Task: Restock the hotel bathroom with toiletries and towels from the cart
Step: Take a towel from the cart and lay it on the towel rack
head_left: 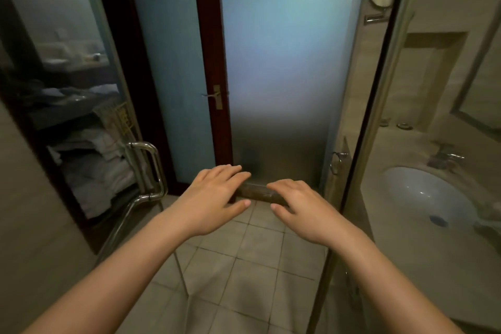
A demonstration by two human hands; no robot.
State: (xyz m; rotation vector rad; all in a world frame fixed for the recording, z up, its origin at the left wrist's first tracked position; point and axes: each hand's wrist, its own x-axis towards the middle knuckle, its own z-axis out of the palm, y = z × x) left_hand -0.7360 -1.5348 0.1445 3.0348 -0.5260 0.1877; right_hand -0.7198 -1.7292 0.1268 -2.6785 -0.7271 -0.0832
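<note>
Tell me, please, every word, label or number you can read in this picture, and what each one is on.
Nothing in this view can be read as text.
Yellow item on the cart: it has dark marks, but they are too blurred to read.
Small metal plate high on the right wall: it is too small and blurred to tell whether it carries any writing.

towels point(95, 171) blurred, mirror point(485, 84) cut off right
</note>
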